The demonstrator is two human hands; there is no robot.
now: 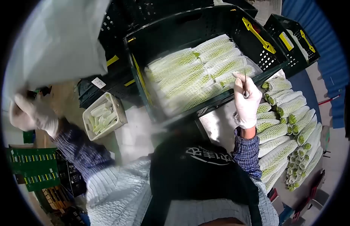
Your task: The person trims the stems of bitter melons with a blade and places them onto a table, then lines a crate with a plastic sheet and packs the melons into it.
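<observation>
My right hand [247,100], in a white glove, is closed round a slim, knife-like tool [245,80] whose thin end points up. It is over the near right edge of a large dark green crate [220,98]. Inside lie rows of long green vegetables in white foam net sleeves [182,79], a few small leaves showing. My left hand [34,115], also gloved and blurred by motion, is far out to the left. Its fingers meet the lower corner of a large pale sheet [62,45] raised at the upper left.
More sleeved vegetables [274,128] are piled on the table to the right. A white basket [122,115] holding pale green pieces is left of the crate. Other dark crates [291,41] stand behind at the right, and green boxes [34,169] at the lower left.
</observation>
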